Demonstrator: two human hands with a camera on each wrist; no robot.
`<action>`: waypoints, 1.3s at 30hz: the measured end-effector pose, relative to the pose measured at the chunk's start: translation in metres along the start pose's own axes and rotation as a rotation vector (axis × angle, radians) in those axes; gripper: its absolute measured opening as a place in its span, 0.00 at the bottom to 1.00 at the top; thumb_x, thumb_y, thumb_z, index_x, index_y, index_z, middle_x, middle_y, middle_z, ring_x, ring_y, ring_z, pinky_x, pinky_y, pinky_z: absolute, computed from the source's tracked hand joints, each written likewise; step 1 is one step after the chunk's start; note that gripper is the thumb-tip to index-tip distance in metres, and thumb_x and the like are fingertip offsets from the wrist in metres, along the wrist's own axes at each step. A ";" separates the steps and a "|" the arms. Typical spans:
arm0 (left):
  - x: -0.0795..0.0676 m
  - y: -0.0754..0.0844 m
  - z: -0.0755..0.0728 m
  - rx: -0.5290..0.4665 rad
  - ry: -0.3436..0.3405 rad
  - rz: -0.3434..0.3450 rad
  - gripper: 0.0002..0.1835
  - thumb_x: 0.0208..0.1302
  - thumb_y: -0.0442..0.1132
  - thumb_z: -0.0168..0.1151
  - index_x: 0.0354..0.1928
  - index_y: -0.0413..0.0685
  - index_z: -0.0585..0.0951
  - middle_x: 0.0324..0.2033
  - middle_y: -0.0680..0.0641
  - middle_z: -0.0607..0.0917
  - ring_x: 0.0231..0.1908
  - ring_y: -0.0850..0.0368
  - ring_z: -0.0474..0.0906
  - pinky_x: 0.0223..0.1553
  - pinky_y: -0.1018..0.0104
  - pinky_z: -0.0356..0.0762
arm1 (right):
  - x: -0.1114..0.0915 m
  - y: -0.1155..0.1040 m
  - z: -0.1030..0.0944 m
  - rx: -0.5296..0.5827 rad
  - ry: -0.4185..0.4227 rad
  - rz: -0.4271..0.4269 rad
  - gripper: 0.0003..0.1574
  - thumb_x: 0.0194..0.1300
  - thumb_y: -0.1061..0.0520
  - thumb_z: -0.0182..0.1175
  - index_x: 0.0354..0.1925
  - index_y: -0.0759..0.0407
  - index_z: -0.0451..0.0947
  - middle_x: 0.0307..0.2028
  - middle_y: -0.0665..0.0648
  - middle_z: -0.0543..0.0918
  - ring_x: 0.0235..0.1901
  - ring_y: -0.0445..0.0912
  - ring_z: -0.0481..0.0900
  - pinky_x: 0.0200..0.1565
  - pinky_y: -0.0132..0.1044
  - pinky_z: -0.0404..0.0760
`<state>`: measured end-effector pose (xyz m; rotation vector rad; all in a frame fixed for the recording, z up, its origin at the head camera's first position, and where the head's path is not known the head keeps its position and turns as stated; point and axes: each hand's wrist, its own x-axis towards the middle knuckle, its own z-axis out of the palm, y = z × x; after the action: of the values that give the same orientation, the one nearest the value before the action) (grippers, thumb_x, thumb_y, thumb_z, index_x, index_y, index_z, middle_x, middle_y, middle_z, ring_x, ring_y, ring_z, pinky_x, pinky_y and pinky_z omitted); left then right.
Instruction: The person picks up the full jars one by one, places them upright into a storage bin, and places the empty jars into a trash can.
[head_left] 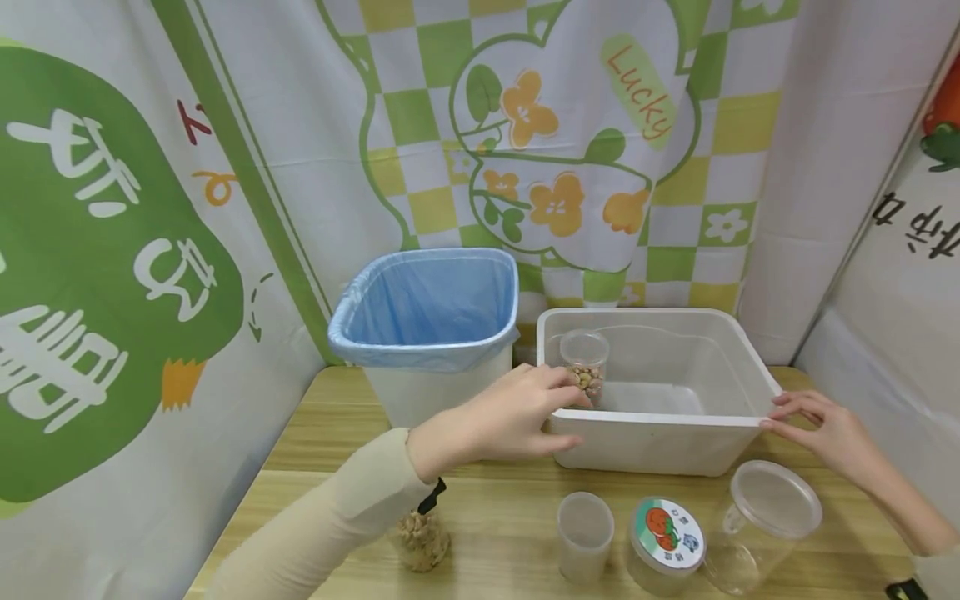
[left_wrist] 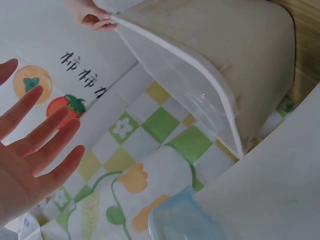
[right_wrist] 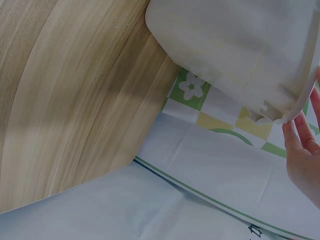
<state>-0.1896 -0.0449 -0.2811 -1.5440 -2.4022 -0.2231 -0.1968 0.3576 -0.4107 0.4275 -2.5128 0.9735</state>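
A white plastic tub (head_left: 652,447) stands at the back right of the table. My right hand (head_left: 828,433) pinches its rim at the front right corner; the right wrist view also shows the fingers (right_wrist: 305,131) at that rim. My left hand (head_left: 517,414) is by the tub's front left corner. In the left wrist view the left hand's fingers (left_wrist: 52,145) are spread and apart from the tub, with nothing in them. Inside the tub, at its left end, is a clear plastic jar (head_left: 585,346) with nuts at the bottom, partly hidden by the left hand.
Left of the tub stands a white bin (head_left: 382,392) with a blue liner (head_left: 427,304). Along the front are a frosted cup (head_left: 585,542), a container with a printed lid (head_left: 667,537) and a larger clear jar (head_left: 776,500). Beneath the left forearm sits a jar of brownish pieces (head_left: 422,542).
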 end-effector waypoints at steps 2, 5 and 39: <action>-0.011 0.003 -0.003 0.020 0.013 -0.002 0.18 0.53 0.51 0.60 0.44 0.51 0.77 0.40 0.53 0.77 0.39 0.60 0.72 0.40 0.68 0.68 | 0.000 0.000 0.000 0.001 0.001 -0.004 0.08 0.47 0.61 0.67 0.26 0.64 0.78 0.38 0.25 0.66 0.42 0.15 0.57 0.41 0.07 0.57; -0.027 0.007 -0.008 0.007 0.036 -0.028 0.18 0.53 0.50 0.60 0.45 0.51 0.77 0.41 0.52 0.76 0.42 0.59 0.72 0.44 0.67 0.67 | 0.000 0.000 0.000 -0.002 -0.002 -0.003 0.08 0.47 0.61 0.67 0.26 0.63 0.78 0.38 0.25 0.66 0.42 0.15 0.57 0.41 0.07 0.56; -0.175 -0.002 0.031 -0.161 0.386 -0.499 0.24 0.47 0.37 0.67 0.49 0.53 0.75 0.52 0.49 0.72 0.52 0.50 0.66 0.46 0.47 0.67 | -0.001 0.002 -0.001 -0.013 -0.022 0.015 0.07 0.48 0.61 0.66 0.27 0.61 0.78 0.39 0.26 0.66 0.43 0.15 0.56 0.41 0.07 0.56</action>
<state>-0.1274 -0.1881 -0.3654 -0.8228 -2.4398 -0.7539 -0.1967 0.3597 -0.4120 0.4179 -2.5447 0.9623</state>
